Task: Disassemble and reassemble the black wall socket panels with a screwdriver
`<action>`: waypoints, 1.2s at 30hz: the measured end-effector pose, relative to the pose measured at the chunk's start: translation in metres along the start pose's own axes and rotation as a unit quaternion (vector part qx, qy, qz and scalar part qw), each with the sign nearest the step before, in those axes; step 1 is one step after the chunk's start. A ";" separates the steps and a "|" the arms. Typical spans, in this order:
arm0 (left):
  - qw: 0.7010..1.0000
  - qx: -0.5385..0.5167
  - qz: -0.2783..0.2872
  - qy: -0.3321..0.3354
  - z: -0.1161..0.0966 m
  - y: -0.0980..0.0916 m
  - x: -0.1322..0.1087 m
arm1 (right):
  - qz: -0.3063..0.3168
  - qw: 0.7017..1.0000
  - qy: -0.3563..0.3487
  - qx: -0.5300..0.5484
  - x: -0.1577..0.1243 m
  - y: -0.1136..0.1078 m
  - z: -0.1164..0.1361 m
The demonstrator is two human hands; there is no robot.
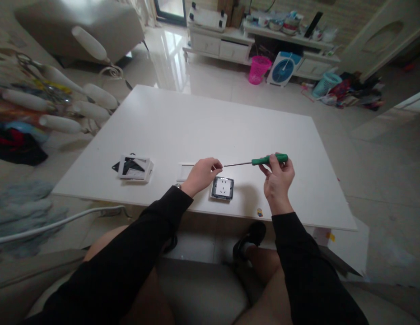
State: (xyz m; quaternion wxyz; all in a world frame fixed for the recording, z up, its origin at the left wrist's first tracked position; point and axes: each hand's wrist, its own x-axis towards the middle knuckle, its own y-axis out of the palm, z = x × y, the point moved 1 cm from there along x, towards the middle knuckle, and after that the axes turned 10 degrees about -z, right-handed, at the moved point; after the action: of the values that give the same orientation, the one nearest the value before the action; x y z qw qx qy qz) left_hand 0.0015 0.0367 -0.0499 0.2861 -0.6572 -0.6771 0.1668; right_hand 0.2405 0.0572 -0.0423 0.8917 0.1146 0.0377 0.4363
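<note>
My right hand [279, 176] is wrapped round the green handle of a screwdriver [269, 159], whose shaft points left. The shaft's tip lies close to the fingertips of my left hand [203, 174]. Those fingers are pressed together; whatever they pinch is too small to make out. Just below the left fingertips, a square socket [223, 188] with a white centre and dark frame lies on the white table [196, 117]. A white rectangular frame [185, 171] lies partly hidden behind my left hand.
White and black frame parts [133, 168] are stacked at the table's left. A small sticker [259, 212] is near the front edge. Lamp arms [91, 43] reach over the left side. Beyond the table stand a pink basket [259, 70] and a blue fan [282, 68].
</note>
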 end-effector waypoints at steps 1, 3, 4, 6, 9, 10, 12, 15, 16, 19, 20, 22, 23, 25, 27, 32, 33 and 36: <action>1.000 -0.006 -0.001 -0.001 0.000 0.000 0.000 | -0.002 1.000 0.003 -0.001 0.000 0.000 -0.001; 1.000 -0.014 -0.002 -0.002 0.000 0.000 0.000 | 0.002 1.000 0.009 -0.004 0.001 -0.001 -0.002; 1.000 -0.017 -0.003 -0.001 0.000 0.000 0.000 | 0.005 1.000 0.012 -0.005 0.000 0.000 -0.002; 1.000 -0.016 -0.002 0.000 0.000 0.000 0.000 | 0.008 1.000 0.014 -0.005 -0.001 0.000 -0.002; 1.000 -0.010 -0.002 0.006 0.000 0.000 0.000 | 0.007 1.000 0.019 -0.001 -0.002 0.001 -0.001; 1.000 -0.010 -0.001 0.010 0.000 0.000 0.000 | 0.006 1.000 0.020 -0.001 -0.002 0.001 -0.001; 1.000 -0.013 0.002 0.018 -0.001 0.000 0.000 | 0.005 1.000 0.020 -0.005 -0.002 0.001 -0.001; 1.000 -0.009 0.009 0.029 -0.002 -0.001 0.000 | 0.005 1.000 0.019 -0.012 -0.001 0.000 -0.002; 0.999 -0.005 0.010 0.030 -0.002 -0.001 0.000 | 0.005 1.000 0.018 -0.014 -0.001 0.000 -0.002; 0.999 0.003 0.013 0.032 -0.002 0.000 0.000 | 0.010 1.000 0.014 -0.020 -0.001 0.000 -0.003; 0.999 0.005 0.015 0.032 -0.002 0.000 0.000 | 0.012 1.000 0.014 -0.023 -0.001 0.000 -0.003; 0.999 0.010 0.018 0.032 -0.002 0.000 0.000 | 0.020 0.999 0.017 -0.025 -0.001 0.001 -0.002; 0.999 0.013 0.020 0.033 -0.002 0.001 -0.001 | 0.026 0.999 0.021 -0.024 -0.002 0.002 -0.001; 0.999 0.019 0.023 0.033 -0.002 0.001 -0.001 | 0.042 0.999 0.025 -0.021 -0.003 0.002 0.001; 0.999 0.021 0.028 0.034 -0.002 0.002 -0.002 | 0.054 0.998 0.012 -0.023 -0.004 0.003 0.004; 0.998 0.017 0.044 0.046 -0.006 0.006 -0.004 | 0.049 0.995 -0.062 -0.053 -0.009 0.005 0.018; 0.998 0.014 0.046 0.048 -0.006 0.007 -0.004 | 0.050 0.994 -0.075 -0.060 -0.010 0.005 0.021; 0.997 0.009 0.053 0.057 -0.005 0.009 -0.004 | 0.052 0.990 -0.109 -0.073 -0.014 0.008 0.032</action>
State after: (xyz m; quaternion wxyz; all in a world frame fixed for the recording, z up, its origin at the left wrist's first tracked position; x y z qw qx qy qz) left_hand 0.0121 0.0322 -0.0520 0.3205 -0.6982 -0.6222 0.1503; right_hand 0.2316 0.0453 -0.0094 0.8728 0.0973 -0.0976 0.4682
